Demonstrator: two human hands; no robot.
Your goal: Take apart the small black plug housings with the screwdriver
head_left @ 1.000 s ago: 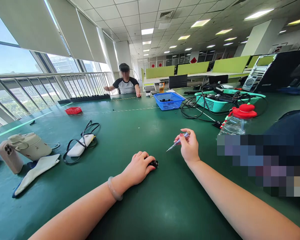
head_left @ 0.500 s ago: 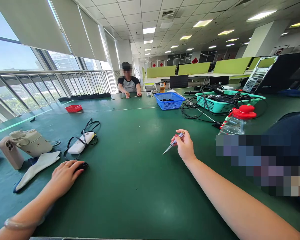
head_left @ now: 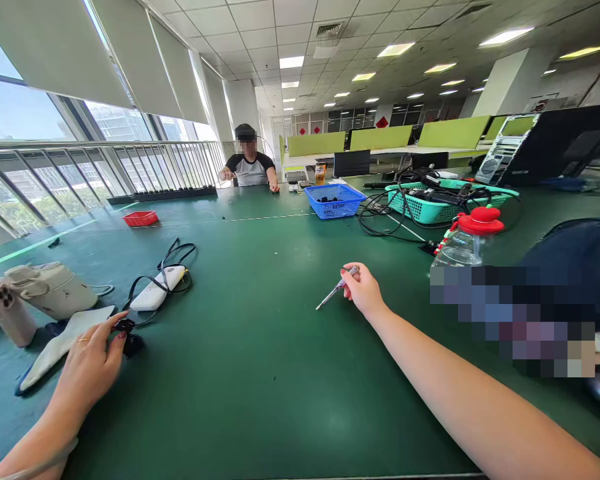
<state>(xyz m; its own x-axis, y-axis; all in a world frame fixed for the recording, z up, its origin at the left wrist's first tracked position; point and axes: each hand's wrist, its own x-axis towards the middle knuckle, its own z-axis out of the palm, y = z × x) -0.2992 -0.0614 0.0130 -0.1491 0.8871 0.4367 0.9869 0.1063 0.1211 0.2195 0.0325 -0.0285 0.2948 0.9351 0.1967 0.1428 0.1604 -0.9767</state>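
Note:
My left hand (head_left: pixel 91 355) pinches a small black object (head_left: pixel 125 325) between thumb and fingers at the left of the green table. Just below it is a dark shape (head_left: pixel 134 345); I cannot tell whether that is a second piece or a shadow. A thin screwdriver (head_left: pixel 336 289) with a shiny shaft is gripped in my right hand (head_left: pixel 364 291), its tip slanting down to the left near the tabletop. Beside my left hand lies a pale cloth-like pouch (head_left: pixel 63 350) with a blue edge. A white power bank (head_left: pixel 156 291) with a black strap is a little farther off.
At left stand a phone (head_left: pixel 9 313) and a cream case (head_left: pixel 55 290). Farther back are a red tray (head_left: pixel 141 219), a blue basket (head_left: pixel 336 208) and a teal basket (head_left: pixel 425 209) of cables. A red-lidded bottle (head_left: pixel 463 250) stands right. Another person (head_left: pixel 250 167) sits across.
My left hand has shifted left and lifted the small black object off the tabletop. The screwdriver stays in my right hand, slightly farther left in view. The other person's hands have moved apart.

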